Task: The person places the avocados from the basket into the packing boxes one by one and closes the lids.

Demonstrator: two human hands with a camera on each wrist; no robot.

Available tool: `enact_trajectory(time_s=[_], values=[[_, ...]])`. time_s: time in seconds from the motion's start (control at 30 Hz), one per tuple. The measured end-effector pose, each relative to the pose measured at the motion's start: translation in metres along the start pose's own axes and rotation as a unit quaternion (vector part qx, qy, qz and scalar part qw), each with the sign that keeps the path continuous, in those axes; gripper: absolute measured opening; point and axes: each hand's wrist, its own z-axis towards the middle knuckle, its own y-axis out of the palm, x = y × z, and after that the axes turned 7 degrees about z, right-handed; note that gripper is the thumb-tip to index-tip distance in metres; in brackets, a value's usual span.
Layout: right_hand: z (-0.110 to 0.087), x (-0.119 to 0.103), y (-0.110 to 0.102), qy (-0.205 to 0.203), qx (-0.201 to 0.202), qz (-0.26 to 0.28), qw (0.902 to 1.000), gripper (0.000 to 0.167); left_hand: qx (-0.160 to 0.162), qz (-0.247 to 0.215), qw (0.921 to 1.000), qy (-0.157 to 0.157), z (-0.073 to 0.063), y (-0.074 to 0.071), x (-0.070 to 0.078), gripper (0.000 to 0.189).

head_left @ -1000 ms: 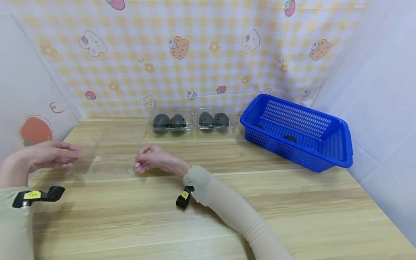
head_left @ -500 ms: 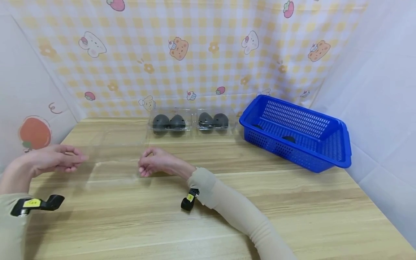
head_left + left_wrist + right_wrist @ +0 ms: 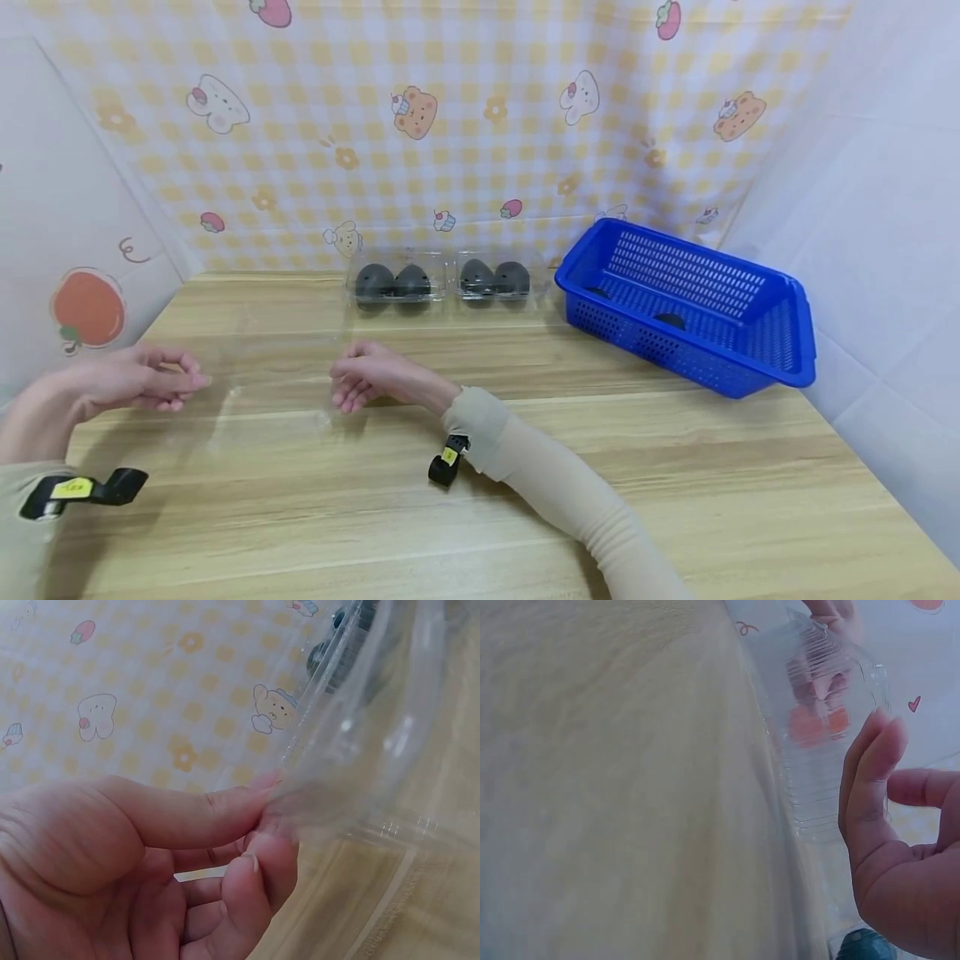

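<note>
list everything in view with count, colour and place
Held box: 1, clear, between the hands
Small boxes: 2, clear, table's back
Egg-shaped things: 4, dark, two per small box
Basket: 1, blue, table's right rear
Lumps: at least 2, dark, in basket
Table: 1, wood-coloured, below
Checked cloth: 1, yellow-white, behind
Side sheets: 2, white, left and right
Wrist cameras: 2, black, on wrists
Sleeves: 2, beige, on arms
Left hand: 1, pinching held box
Right hand: 1, beside held box

Clear, ridged plastic container point(image 3: 814, 784), open
</note>
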Motion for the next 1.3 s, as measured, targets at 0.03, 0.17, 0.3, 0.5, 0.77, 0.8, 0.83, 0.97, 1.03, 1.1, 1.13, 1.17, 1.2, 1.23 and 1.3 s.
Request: enact_trajectory(time_s=[0.03,0.17,0.3,0.5,0.77,0.8,0.83,0.97,1.03,1.1,1.13,1.17,1.2,1.23,1.3], values=[[-0.001,-0.001,0.000,0.001,0.004,-0.003,1.0000,0.009,-0.004,-0.003,1.0000,0.000,0.000,0.001,0.000,0.013],[-0.005,-0.004,-0.004,-0.009,0.003,-0.015,0.9999,0.010,-0.026,-0.020,0.9994,0.013,-0.001,0.005,0.001,0.012],[-0.008,-0.006,-0.010,-0.015,-0.012,-0.028,0.9994,0.013,-0.034,-0.026,0.9989,0.021,-0.003,0.009,0.004,0.013],[-0.013,-0.005,-0.011,-0.007,-0.026,-0.039,0.9989,0.018,-0.042,-0.015,0.9989,0.010,-0.004,0.019,0.009,0.011],[-0.032,0.000,-0.015,-0.004,-0.048,-0.045,0.9978,0.015,-0.055,0.017,0.9983,0.006,-0.004,0.032,0.020,0.017],[-0.035,0.001,-0.016,-0.006,-0.050,-0.050,0.9975,0.015,-0.057,0.017,0.9982,0.008,-0.004,0.034,0.022,0.017],[-0.038,0.001,-0.017,-0.006,-0.051,-0.052,0.9973,0.015,-0.058,0.017,0.9981,0.007,-0.003,0.035,0.023,0.016],[-0.048,0.003,-0.023,-0.005,-0.056,-0.051,0.9971,0.015,-0.062,0.020,0.9977,0.017,0.000,0.043,0.029,0.017],[-0.053,0.004,-0.026,-0.004,-0.056,-0.050,0.9971,0.015,-0.061,0.021,0.9977,0.019,0.002,0.046,0.032,0.017],[-0.058,0.004,-0.029,-0.005,-0.057,-0.053,0.9970,0.015,-0.060,0.019,0.9979,0.018,0.004,0.050,0.036,0.017],[-0.060,0.004,-0.031,-0.005,-0.057,-0.053,0.9969,0.014,-0.058,0.018,0.9980,0.016,0.005,0.052,0.038,0.017],[-0.062,0.005,-0.032,-0.005,-0.056,-0.052,0.9971,0.014,-0.058,0.016,0.9981,0.015,0.007,0.054,0.040,0.017],[-0.064,0.005,-0.034,-0.006,-0.057,-0.053,0.9970,0.013,-0.059,0.015,0.9981,0.015,0.008,0.056,0.041,0.017],[-0.066,0.005,-0.036,-0.006,-0.057,-0.052,0.9970,0.013,-0.059,0.012,0.9981,0.014,0.010,0.057,0.043,0.017],[-0.071,0.005,-0.040,-0.007,-0.058,-0.050,0.9971,0.012,-0.061,0.007,0.9980,0.016,0.013,0.061,0.045,0.016]])
